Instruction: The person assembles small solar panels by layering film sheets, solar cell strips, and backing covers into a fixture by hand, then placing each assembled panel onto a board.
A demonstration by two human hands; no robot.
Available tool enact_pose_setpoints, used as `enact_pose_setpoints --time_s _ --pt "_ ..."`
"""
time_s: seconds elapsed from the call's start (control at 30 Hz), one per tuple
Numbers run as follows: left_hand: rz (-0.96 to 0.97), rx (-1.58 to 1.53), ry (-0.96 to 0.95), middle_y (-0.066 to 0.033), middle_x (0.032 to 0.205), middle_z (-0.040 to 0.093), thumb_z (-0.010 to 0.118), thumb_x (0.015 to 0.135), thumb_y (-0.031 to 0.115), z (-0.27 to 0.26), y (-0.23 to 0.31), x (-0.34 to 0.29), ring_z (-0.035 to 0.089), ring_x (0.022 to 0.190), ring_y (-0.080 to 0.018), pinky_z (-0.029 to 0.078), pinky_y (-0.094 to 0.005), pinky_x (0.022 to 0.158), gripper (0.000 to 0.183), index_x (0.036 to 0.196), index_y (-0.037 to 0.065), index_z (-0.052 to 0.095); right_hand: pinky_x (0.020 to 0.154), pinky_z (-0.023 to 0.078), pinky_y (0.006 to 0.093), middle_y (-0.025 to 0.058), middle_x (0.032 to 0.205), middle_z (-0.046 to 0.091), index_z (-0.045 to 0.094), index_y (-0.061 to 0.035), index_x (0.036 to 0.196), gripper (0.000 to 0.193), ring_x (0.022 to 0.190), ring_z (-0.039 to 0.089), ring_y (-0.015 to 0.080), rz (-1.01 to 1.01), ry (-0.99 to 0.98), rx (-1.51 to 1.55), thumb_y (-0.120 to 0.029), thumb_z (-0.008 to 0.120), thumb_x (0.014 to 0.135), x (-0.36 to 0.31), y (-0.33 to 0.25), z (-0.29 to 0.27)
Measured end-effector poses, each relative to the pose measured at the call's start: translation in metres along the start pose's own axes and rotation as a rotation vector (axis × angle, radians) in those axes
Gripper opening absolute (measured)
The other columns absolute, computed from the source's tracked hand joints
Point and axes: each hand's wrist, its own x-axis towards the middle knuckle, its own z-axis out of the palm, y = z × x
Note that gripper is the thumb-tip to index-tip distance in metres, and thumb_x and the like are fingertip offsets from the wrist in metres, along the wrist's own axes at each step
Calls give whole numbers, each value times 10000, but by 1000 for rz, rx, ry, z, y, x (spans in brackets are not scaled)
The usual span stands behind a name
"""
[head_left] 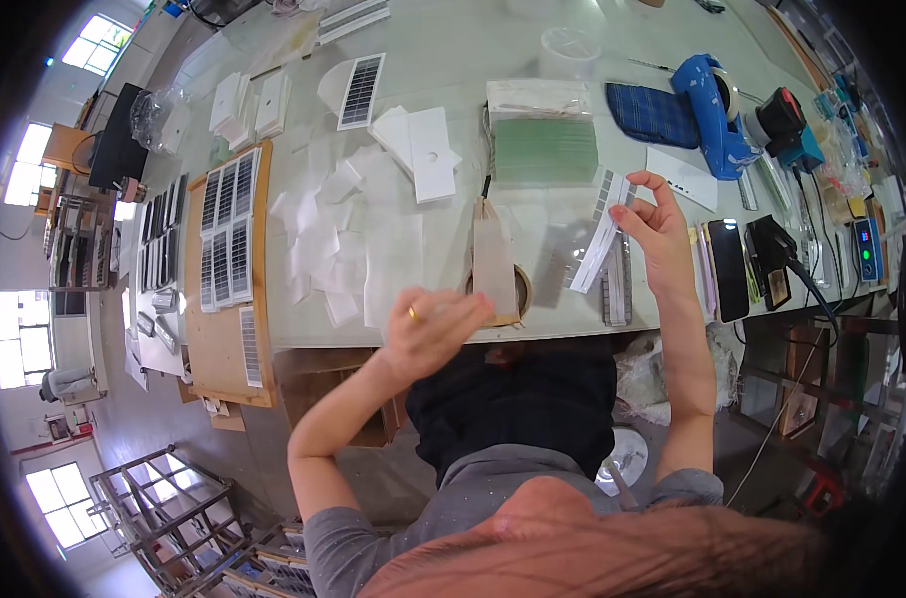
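Note:
My right hand [654,231] pinches a narrow white strip with grey segments [600,239] between thumb and fingertips, holding it tilted above the table. Beneath it lie more narrow segmented strips [617,295] near the table's front edge. My left hand [435,329] is at the front edge with its fingers stretched out and nothing visible in them. Just past those fingertips, a flat beige piece [492,249] lies across a brown ring [522,291], partly hiding it. Beyond is a stack of green translucent sheets [544,149].
Thin white sheets [323,234] are scattered left of centre. Dark gridded panels [228,231] lie on a brown board [259,339] at the left. To the right are a blue tape dispenser [714,118], a blue cloth pad [652,113], a phone [729,269] and a black corded device [770,261].

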Motion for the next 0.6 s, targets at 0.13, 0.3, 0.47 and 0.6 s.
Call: enact_pose_setpoints --time_s 0.13,0.3,0.47,0.6 --pt "3 41 -13 11 1132 658 662 720 89 15 26 -30 592 923 -129 403 -285 727 349 1064 110 712 727 461 200 32 814 685 489 -63 1208 395 756 625 63 30 -11 -5 -31 691 871 0 4 -1" --pt "-32 25 -23 10 1138 658 668 732 92 24 34 -44 574 923 -128 404 -283 725 338 1067 105 709 758 461 198 42 859 698 479 -70 1226 402 790 628 66 53 -55 -48 -13 667 876 2 9 2" --pt "-35 28 -11 6 1124 660 691 730 108 26 35 -47 565 915 -135 404 -286 725 344 1073 130 698 751 472 217 44 853 689 474 -71 1216 394 784 625 77 93 -98 -39 -11 670 879 3 13 13" --pt "-49 51 -1 2 1121 659 692 725 120 29 38 -50 565 919 -137 405 -293 728 339 1063 143 695 756 473 217 41 853 689 480 -75 1204 388 785 623 74 91 -106 -54 -10 675 874 4 13 18"
